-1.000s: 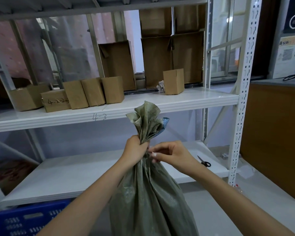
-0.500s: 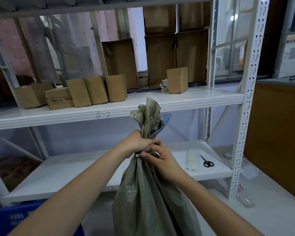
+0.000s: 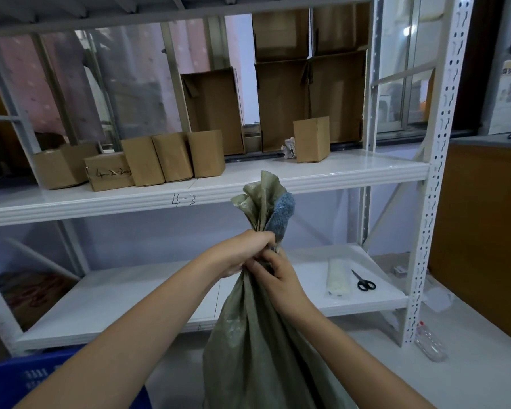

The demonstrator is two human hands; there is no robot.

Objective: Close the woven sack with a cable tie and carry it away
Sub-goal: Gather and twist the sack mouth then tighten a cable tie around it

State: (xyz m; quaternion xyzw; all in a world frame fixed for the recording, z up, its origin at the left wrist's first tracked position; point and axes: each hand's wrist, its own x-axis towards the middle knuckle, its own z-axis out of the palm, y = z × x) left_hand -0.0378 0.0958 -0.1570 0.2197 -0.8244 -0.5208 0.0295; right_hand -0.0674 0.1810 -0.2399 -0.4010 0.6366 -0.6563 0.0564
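Observation:
A grey-green woven sack (image 3: 257,343) stands upright in front of me, its mouth bunched into a neck with a blue lining showing at the top. My left hand (image 3: 242,252) is clenched around that neck. My right hand (image 3: 278,273) presses against the neck just below and to the right, its fingers curled on the fabric. No cable tie can be made out around the neck; my fingers hide that spot. A pale packet that may hold cable ties (image 3: 338,278) lies on the lower shelf to the right.
A white metal rack (image 3: 437,178) stands behind the sack. Cardboard boxes (image 3: 171,156) line its middle shelf. Black scissors (image 3: 365,283) lie on the lower shelf. A blue crate (image 3: 27,376) sits at bottom left, a plastic bottle (image 3: 429,342) on the floor at right, a brown cabinet (image 3: 484,231) beyond.
My right hand has moved in from beside the neck and closed against it under my left hand. The view has shifted slightly to the right; the sack stays in place.

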